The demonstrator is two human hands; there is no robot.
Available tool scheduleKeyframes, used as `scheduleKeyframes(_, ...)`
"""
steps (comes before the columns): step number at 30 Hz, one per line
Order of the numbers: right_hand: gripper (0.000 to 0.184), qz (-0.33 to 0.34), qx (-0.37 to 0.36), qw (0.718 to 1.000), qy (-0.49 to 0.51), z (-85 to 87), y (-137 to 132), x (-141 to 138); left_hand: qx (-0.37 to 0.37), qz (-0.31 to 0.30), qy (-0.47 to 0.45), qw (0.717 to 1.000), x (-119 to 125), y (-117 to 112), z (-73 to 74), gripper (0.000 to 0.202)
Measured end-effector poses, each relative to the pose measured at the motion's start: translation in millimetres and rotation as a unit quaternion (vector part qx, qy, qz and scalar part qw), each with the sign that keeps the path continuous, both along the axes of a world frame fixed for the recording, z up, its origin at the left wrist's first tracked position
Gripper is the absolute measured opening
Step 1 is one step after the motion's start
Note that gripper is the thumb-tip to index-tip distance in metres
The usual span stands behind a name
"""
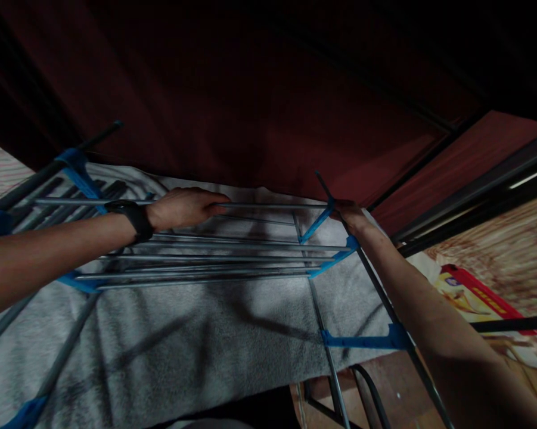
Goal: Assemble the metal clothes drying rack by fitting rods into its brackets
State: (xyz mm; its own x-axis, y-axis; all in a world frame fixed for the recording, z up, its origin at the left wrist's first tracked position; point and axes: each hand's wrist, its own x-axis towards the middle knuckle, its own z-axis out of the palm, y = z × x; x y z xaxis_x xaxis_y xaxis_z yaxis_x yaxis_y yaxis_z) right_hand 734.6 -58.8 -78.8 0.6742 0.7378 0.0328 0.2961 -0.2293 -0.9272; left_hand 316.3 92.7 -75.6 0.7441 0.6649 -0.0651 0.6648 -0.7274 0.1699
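A rack of grey metal rods [250, 260] joined by blue plastic brackets lies or stands over a grey blanket. My left hand [190, 207], with a dark watch on the wrist, is closed around the far horizontal metal rod [268, 206], thumb and fingers wrapping it left of the middle. At the right end of that same rod, my right hand [349, 214] grips at the blue bracket [318, 221] and the post beside it; its fingertips are partly hidden there. Lower on the right side, another blue bracket [366, 341] spans two posts.
The grey blanket [232, 339] spreads beneath the rack. A dark red curtain-like surface [250, 107] rises behind it. On the right are a red and yellow box [476, 298] and dark metal bars [509, 325]. A black curved frame [371, 387] stands at bottom right.
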Motion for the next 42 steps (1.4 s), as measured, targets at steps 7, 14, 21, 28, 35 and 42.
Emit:
scheduleKeyframes(7, 0.023, -0.005, 0.002, 1.0, 0.0, -2.2, 1, 2, -0.027, 0.013, -0.005, 1.0, 3, 3, 3.3, 0.062)
scheduleKeyframes(14, 0.025, 0.001, 0.01, 1.0, -0.004, -3.7, 2, -1, -0.072, -0.014, -0.021, 0.997, 3, 23, -9.2, 0.07)
scheduleKeyframes(21, 0.024, 0.01, -0.003, 1.0, 0.001, -0.3, 0, -6, -0.078, -0.016, -0.025, 0.996, 4, 24, -3.7, 0.068)
scheduleKeyframes(28, 0.02, -0.01, -0.008, 1.0, 0.0, -0.3, 1, -7, -0.08, -0.028, -0.025, 0.996, 6, 21, -6.1, 0.064)
scheduleKeyframes(35, 0.027, -0.001, -0.016, 0.999, -0.041, 1.0, 1, -11, -0.09, -0.026, -0.028, 0.995, 7, 18, -2.6, 0.057)
scheduleKeyframes(42, 0.023, 0.02, -0.041, 0.993, -0.109, 6.9, -4, -21, -0.023, 0.0, -0.028, 0.999, 3, 4, -0.4, 0.049)
